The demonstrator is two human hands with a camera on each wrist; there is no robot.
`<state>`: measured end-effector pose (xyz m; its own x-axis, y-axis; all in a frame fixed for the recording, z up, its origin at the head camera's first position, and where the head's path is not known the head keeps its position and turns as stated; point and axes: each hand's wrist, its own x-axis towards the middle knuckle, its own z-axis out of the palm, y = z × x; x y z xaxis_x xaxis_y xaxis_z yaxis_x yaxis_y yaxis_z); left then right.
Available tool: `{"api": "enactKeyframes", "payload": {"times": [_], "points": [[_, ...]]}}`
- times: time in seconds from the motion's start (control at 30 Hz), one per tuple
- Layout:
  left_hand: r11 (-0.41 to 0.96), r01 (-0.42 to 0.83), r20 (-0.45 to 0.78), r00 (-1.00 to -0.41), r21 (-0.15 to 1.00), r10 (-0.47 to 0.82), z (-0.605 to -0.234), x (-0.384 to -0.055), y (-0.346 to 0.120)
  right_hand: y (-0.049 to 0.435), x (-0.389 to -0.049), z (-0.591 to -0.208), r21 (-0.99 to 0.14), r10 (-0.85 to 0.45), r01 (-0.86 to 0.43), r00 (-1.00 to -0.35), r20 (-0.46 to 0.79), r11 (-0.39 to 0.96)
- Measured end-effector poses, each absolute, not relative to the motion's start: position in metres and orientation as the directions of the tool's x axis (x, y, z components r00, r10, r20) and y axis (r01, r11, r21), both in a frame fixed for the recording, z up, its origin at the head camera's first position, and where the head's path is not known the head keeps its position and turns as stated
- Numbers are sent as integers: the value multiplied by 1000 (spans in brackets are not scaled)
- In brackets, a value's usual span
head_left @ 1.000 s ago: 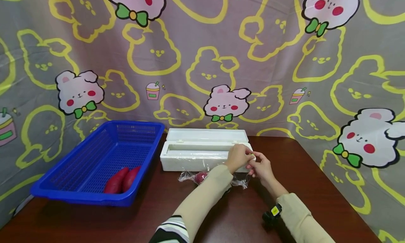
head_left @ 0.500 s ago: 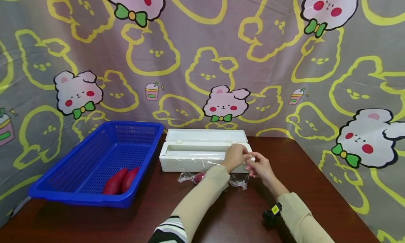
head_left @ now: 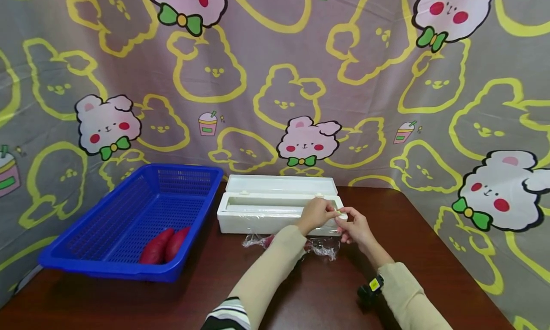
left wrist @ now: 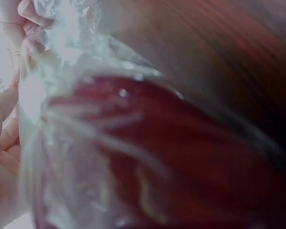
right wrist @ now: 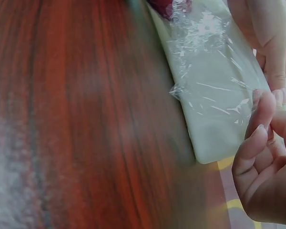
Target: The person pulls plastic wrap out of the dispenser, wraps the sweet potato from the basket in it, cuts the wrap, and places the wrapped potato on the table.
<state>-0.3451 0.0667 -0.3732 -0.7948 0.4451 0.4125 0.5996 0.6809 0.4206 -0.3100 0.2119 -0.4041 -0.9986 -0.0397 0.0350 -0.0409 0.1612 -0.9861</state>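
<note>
We had the left hand point(head_left: 317, 215) at the front right corner of the white box point(head_left: 266, 224), fingertips pinched on a small yellowish piece point(head_left: 339, 212), too small to identify. The right hand point(head_left: 357, 228) met it from the other side, fingers bent, tips almost together; we couldn't tell whether they gripped anything. We judged the step to be fine work at that corner, on the piece or the film edge. Done well, we figured, it wanted fingertips only, a light pinch, one hand steadying the box end, and the clear film point(right wrist: 214, 90) kept flat over the front so it wouldn't bunch or stick to itself. Pose: the left forearm ran diagonally up from the bottom middle, its beige sleeve point(head_left: 262, 268) crossing in front of the wrapped sweet potato point(left wrist: 205, 152); the right forearm came in from the lower right, wrist raised, a black device point(head_left: 367, 294) below the cuff. The wrapped sweet potato lay on the table point(head_left: 335, 287), just in front of the box, mostly hidden from the head view, crumpled film at both ends. The box lid point(head_left: 281, 183) stood open behind. Well to the left, we noted a blue basket point(head_left: 107, 271) with two unwrapped sweet potatoes point(head_left: 155, 250) in its near right corner.
</note>
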Motion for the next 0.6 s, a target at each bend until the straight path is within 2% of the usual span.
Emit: {"api": "enactKeyframes", "payload": {"times": [0.13,0.3,0.6], "points": [[714,591,400,-798,375,450,-370,-344,65,212,-310,-400,-975,-63,-56,-997,44,215],[722,584,393,-803,371,448,-369,-344,64,211,-309,-394,-962,-104,-88,-993,63,257],[745,576,373,-808,337,456,-371,-343,63,214,-309,-397,-940,-77,-74,-996,50,334]]}}
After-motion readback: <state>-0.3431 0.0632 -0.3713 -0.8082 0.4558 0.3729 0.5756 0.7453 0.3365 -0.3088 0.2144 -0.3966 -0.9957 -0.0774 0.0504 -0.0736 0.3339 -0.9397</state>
